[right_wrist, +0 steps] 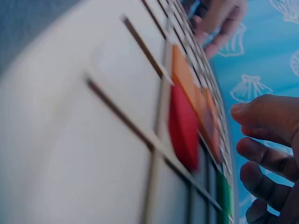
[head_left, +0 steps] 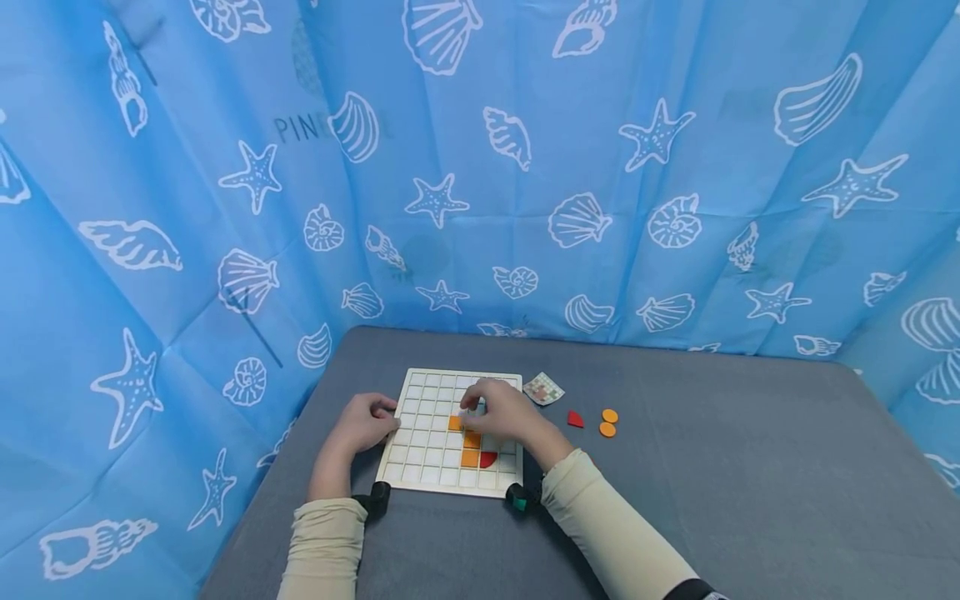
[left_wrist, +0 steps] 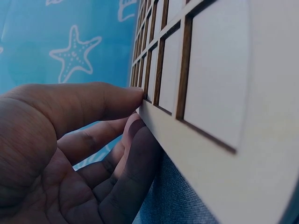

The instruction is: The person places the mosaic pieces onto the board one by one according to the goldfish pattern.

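Note:
A pale wooden grid board (head_left: 420, 454) lies on the table. My left hand (head_left: 367, 423) pinches its left edge, with the thumb (left_wrist: 119, 100) at the top rim and the fingers at the side. Over the board's middle hovers my right hand (head_left: 498, 408), its thumb and fingertips apart with nothing visible between them. Below that hand, orange squares (head_left: 470, 458) and a red rounded piece (head_left: 487, 459) sit in cells. In the right wrist view a green piece (right_wrist: 225, 193) shows low on the board; from the head it is hidden.
A small patterned card (head_left: 543, 389) lies by the board's upper right corner. Farther right are a red quarter-circle (head_left: 575, 419) and two orange discs (head_left: 610, 415) on the grey tabletop (head_left: 720, 467). A blue shell-print curtain (head_left: 465, 167) hangs behind.

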Demonstrator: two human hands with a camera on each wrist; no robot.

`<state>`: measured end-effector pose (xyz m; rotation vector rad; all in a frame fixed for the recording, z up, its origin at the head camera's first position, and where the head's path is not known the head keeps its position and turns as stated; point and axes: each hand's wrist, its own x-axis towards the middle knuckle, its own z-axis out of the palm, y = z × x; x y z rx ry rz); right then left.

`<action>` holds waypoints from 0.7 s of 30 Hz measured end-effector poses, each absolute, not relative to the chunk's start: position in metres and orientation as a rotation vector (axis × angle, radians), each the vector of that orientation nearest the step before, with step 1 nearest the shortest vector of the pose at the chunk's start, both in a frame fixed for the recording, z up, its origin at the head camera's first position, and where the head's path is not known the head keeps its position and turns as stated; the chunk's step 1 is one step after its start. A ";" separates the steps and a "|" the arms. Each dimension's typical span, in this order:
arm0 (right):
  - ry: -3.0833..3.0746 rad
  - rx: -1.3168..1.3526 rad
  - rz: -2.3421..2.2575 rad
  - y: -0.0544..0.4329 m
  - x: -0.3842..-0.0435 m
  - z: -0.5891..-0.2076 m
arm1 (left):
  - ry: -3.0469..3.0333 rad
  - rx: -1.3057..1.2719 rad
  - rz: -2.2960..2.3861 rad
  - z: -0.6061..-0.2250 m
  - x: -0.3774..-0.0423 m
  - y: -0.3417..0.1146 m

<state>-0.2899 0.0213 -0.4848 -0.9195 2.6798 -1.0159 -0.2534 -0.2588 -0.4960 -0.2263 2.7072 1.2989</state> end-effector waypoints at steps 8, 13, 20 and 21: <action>2.687 -0.842 -1.088 0.067 -0.285 -0.467 | 2.699 -0.217 1.294 -0.495 -0.255 -0.260; 2.654 -0.811 -1.139 0.099 -0.278 -0.464 | 2.708 -0.200 1.287 -0.495 -0.256 -0.261; 2.614 -0.825 -1.094 0.132 -0.261 -0.465 | 2.718 -0.201 1.281 -0.496 -0.254 -0.261; 2.615 -0.819 -1.084 0.135 -0.259 -0.466 | 2.718 -0.199 1.281 -0.496 -0.254 -0.261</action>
